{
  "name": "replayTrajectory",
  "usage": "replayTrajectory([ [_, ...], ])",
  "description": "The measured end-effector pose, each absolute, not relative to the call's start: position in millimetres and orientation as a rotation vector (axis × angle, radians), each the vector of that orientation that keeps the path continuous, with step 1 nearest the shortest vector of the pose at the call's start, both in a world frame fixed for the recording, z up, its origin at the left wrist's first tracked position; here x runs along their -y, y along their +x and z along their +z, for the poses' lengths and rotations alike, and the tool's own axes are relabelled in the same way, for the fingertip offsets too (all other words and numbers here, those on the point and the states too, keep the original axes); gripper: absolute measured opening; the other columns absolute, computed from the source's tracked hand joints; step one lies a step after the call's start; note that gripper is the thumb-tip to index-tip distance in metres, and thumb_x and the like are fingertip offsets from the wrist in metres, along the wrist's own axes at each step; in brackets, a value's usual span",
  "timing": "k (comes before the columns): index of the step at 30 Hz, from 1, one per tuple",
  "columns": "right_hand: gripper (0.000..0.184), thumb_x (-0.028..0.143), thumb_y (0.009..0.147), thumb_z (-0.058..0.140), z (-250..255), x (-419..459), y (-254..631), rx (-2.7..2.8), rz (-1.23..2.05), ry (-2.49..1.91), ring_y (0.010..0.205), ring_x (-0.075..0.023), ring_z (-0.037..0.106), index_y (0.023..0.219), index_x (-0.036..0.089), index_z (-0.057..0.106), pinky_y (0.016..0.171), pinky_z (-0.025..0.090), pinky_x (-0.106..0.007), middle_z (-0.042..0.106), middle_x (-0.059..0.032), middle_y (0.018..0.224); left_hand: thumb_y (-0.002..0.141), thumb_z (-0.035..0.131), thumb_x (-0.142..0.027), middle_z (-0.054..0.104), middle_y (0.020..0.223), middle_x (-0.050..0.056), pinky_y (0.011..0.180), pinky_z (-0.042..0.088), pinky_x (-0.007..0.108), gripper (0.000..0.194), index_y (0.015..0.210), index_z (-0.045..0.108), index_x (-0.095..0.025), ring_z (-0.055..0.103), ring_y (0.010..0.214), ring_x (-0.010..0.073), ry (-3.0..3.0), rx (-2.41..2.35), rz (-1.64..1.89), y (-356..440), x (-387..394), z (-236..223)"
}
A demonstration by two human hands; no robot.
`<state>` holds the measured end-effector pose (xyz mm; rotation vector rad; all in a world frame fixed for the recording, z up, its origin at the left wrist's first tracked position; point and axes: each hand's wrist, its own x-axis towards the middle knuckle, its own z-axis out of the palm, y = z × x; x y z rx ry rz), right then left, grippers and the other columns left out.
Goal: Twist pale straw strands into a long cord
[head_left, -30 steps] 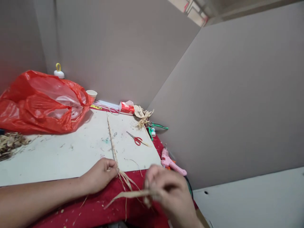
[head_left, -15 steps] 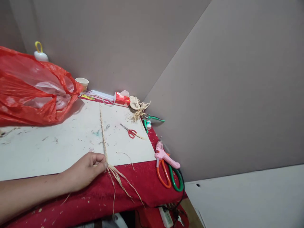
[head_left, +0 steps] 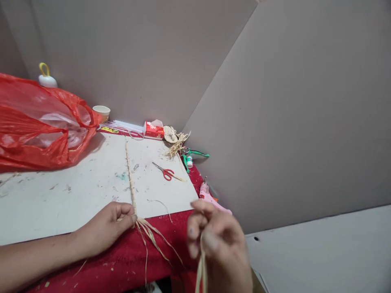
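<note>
My left hand pinches a thin braid of pale straw-like fibre at the board's front edge. The braid runs straight back from my fingers across the white board. Several loose strands fan out from the pinch over the red cloth. On the right, my right hand is raised and slightly blurred. Between its thumb and fingers it holds a pale fibre strand that hangs down out of view. The strand's other end cannot be seen.
Small red-handled scissors lie on the board. Behind are a red plastic bag, a paper cup, a red tissue pack and a fibre bundle. Green-handled pliers and a pink glue gun line the wall side.
My right hand has come into view at the lower right with a fibre strand, covering the large scissors. My left hand keeps its pinch on the braid. The view has shifted slightly.
</note>
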<state>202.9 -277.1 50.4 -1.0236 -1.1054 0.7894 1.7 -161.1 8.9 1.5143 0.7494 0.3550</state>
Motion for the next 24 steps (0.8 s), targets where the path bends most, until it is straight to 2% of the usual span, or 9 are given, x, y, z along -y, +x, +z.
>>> replayTrajectory([
  [3, 0.020, 0.018, 0.071, 0.067, 60, 242, 230, 0.711, 0.929, -0.889, 0.048, -0.0028, 0.049, 0.065, 0.018, 0.048, 0.047, 0.046, -0.014, 0.063, -0.0001, 0.082, 0.083, 0.045, -0.036, 0.033, 0.056, -0.007, 0.052, 0.023, 0.020, 0.030, 0.061, 0.039, -0.018, 0.025, 0.053, 0.0075, 1.509, -0.743, 0.360, 2, 161, 7],
  [5, 0.023, 0.019, 0.065, 0.070, 61, 220, 255, 0.586, 0.943, -0.964, 0.049, -0.0030, 0.050, 0.067, 0.018, 0.047, 0.043, 0.042, -0.011, 0.060, 0.0025, 0.072, 0.084, 0.044, -0.036, 0.033, 0.056, -0.007, 0.051, 0.023, 0.021, 0.029, 0.061, 0.039, -0.018, 0.025, 0.053, 0.0076, 1.504, -0.738, 0.358, 2, 160, 6],
  [8, 0.027, 0.029, 0.060, 0.069, 55, 191, 290, 0.643, 0.744, -1.247, 0.047, -0.0044, 0.050, 0.067, 0.019, 0.045, 0.039, 0.040, -0.013, 0.060, 0.0024, 0.069, 0.083, 0.044, -0.034, 0.031, 0.056, -0.007, 0.051, 0.023, 0.021, 0.028, 0.061, 0.038, -0.018, 0.025, 0.054, 0.0079, 1.514, -0.744, 0.360, 2, 160, 6],
  [11, 0.030, 0.031, 0.057, 0.069, 50, 166, 315, 0.692, 0.625, -1.328, 0.050, -0.0057, 0.053, 0.066, 0.019, 0.042, 0.040, 0.039, -0.013, 0.062, 0.0028, 0.068, 0.082, 0.044, -0.034, 0.031, 0.055, -0.007, 0.051, 0.023, 0.021, 0.027, 0.060, 0.037, -0.018, 0.025, 0.054, 0.0082, 1.517, -0.752, 0.362, 2, 161, 8],
  [16, 0.019, 0.025, 0.055, 0.071, 54, 131, 328, 0.894, 0.612, -1.572, 0.043, -0.0116, 0.053, 0.065, 0.017, 0.057, 0.037, 0.038, -0.019, 0.059, -0.0001, 0.051, 0.081, 0.044, -0.036, 0.031, 0.055, -0.007, 0.052, 0.024, 0.021, 0.029, 0.059, 0.038, -0.018, 0.025, 0.055, 0.0083, 1.531, -0.757, 0.375, 1, 162, 10],
  [17, 0.017, 0.022, 0.053, 0.071, 55, 127, 326, 0.941, 0.595, -1.621, 0.046, -0.0134, 0.055, 0.064, 0.017, 0.059, 0.040, 0.040, -0.021, 0.061, -0.0019, 0.053, 0.081, 0.044, -0.036, 0.031, 0.056, -0.007, 0.052, 0.024, 0.021, 0.029, 0.059, 0.038, -0.018, 0.025, 0.055, 0.0083, 1.531, -0.760, 0.379, 1, 162, 11],
  [19, 0.014, 0.017, 0.053, 0.071, 58, 126, 318, 1.009, 0.518, -1.684, 0.062, -0.0179, 0.061, 0.065, 0.016, 0.064, 0.051, 0.047, -0.025, 0.068, -0.0080, 0.073, 0.081, 0.045, -0.036, 0.031, 0.056, -0.007, 0.052, 0.024, 0.021, 0.028, 0.060, 0.039, -0.018, 0.026, 0.055, 0.0083, 1.526, -0.769, 0.378, 1, 163, 11],
  [22, 0.018, 0.024, 0.065, 0.065, 59, 149, 297, 1.140, 0.366, -1.649, 0.090, -0.0222, 0.061, 0.082, 0.020, 0.070, 0.071, 0.051, -0.031, 0.065, -0.0108, 0.107, 0.080, 0.045, -0.036, 0.032, 0.056, -0.007, 0.052, 0.024, 0.021, 0.028, 0.060, 0.039, -0.018, 0.027, 0.055, 0.0084, 1.513, -0.786, 0.358, 2, 163, 11],
  [24, 0.026, 0.028, 0.074, 0.060, 58, 178, 282, 1.564, 0.437, -1.412, 0.089, -0.0217, 0.063, 0.099, 0.024, 0.068, 0.069, 0.053, -0.034, 0.064, -0.0096, 0.112, 0.080, 0.045, -0.036, 0.033, 0.055, -0.007, 0.052, 0.024, 0.021, 0.028, 0.060, 0.039, -0.018, 0.027, 0.054, 0.0083, 1.499, -0.789, 0.357, 3, 163, 11],
])
